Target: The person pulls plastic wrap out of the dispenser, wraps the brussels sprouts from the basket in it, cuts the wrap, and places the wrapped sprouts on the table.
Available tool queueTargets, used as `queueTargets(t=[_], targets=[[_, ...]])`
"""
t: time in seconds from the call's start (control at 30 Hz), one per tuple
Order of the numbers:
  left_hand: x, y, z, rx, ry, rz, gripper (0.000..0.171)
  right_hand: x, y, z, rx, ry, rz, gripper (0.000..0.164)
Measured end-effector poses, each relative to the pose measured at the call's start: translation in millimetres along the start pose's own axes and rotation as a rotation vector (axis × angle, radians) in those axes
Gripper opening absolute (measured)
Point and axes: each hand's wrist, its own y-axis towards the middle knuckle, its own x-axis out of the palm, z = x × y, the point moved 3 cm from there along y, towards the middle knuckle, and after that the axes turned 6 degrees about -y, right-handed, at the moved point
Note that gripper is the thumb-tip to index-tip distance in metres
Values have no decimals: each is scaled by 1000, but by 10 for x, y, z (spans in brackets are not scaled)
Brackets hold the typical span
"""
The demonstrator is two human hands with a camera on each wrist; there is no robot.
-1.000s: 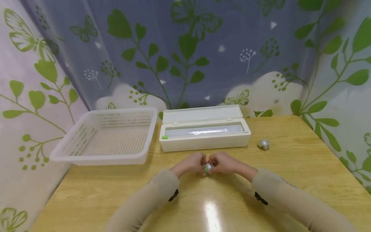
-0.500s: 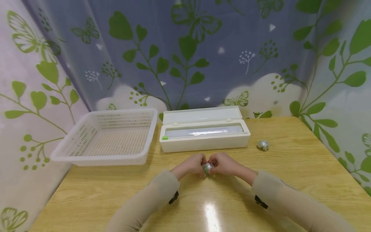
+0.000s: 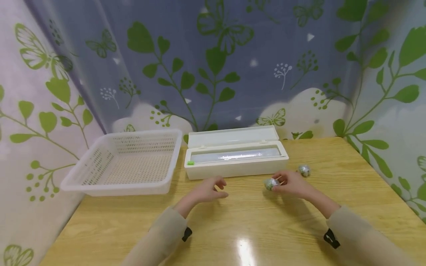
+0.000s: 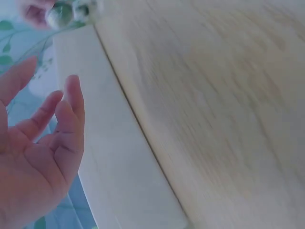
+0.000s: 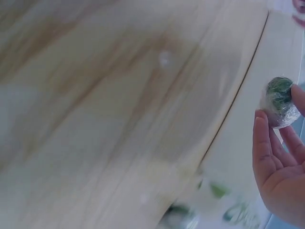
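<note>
My right hand (image 3: 294,183) pinches a small round bundle in clear plastic wrap (image 3: 271,184) between thumb and fingertips. Green and whitish patches show through its crinkled film (image 5: 279,101), but I cannot tell what is inside. Just beyond that hand, a second wrapped bundle (image 3: 304,170) of similar size rests on the table. My left hand (image 3: 207,190) is empty, in front of the dispenser, its fingers spread and slightly bent (image 4: 47,138). Behind both hands stands a long white cling film dispenser (image 3: 236,170), lid raised, with a roll of film (image 3: 236,155) inside.
A white perforated plastic basket (image 3: 116,190) sits at the left of the wooden table (image 3: 213,229). A green slider (image 3: 190,163) is at the dispenser's left front edge. Patterned curtains (image 3: 233,85) hang at the back and both sides.
Both hands were together on the wrapped bundle at the middle. The left has let go and drawn away left; the right has carried the bundle rightward, near the other one.
</note>
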Motion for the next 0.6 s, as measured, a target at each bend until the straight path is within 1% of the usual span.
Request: queueTargets(t=[0.07, 0.13, 0.27, 0.43, 0.6], targets=[[-35, -34, -26, 16, 1, 23, 36, -95, -50, 86, 22, -9, 27, 39], [-62, -68, -51, 31, -6, 44, 35, -178, -91, 162, 42, -41, 55, 39], [-96, -137, -86, 49, -24, 60, 33, -312, -173, 294, 84, -96, 86, 42], [-144, -215, -104, 51, -25, 75, 31, -426, -258, 465, 149, -167, 92, 45], [-165, -273, -136, 67, -24, 84, 31, -499, -313, 609, 195, -190, 71, 43]])
